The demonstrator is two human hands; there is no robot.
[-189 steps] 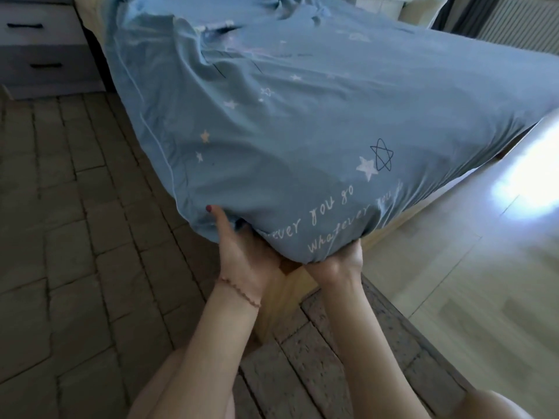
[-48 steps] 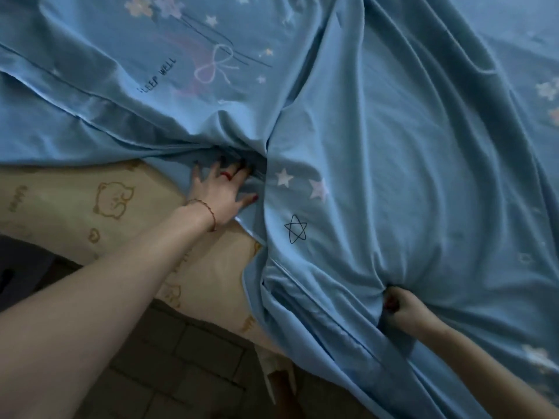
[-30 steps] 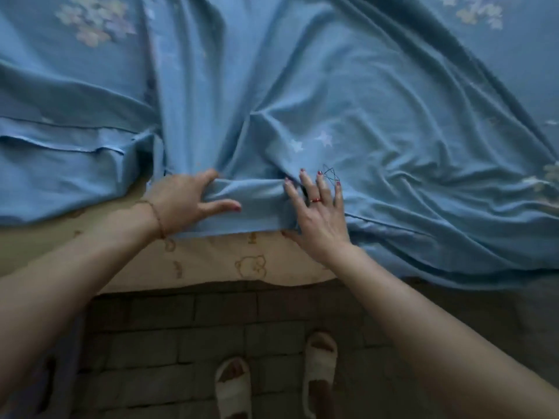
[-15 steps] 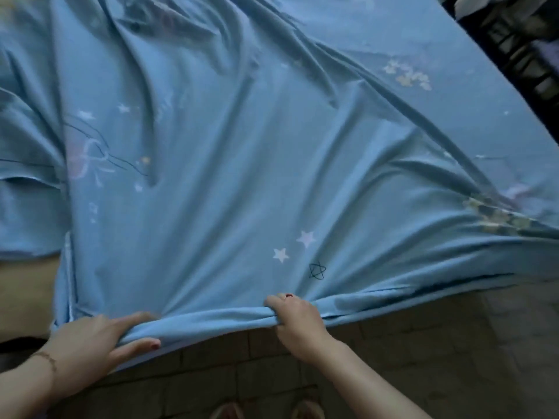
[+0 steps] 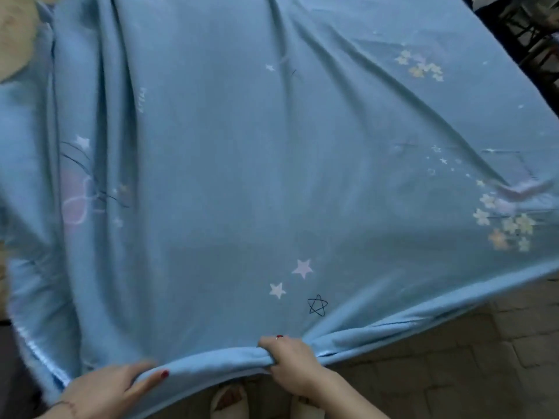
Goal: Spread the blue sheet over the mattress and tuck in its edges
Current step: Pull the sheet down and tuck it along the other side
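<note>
The blue sheet (image 5: 248, 176), printed with stars and flowers, lies stretched across the bed and fills most of the view, with long folds running away from me. Its near hem is bunched along the bottom. My left hand (image 5: 106, 388) grips that hem at the lower left, thumb over the cloth. My right hand (image 5: 290, 364) clutches a gathered fold of the hem just right of centre. A patch of the beige mattress (image 5: 15, 34) shows at the top left corner; the rest is hidden under the sheet.
Brown brick-pattern floor (image 5: 453, 373) lies below the sheet at the lower right. My feet in pale slippers (image 5: 230, 402) stand beneath the hem. Dark furniture (image 5: 526, 31) stands at the top right beyond the bed.
Over the last second both hands drew the hem toward me off the mattress edge. The sheet now lies flatter and wider, with fewer deep folds, and covers the beige mattress strip.
</note>
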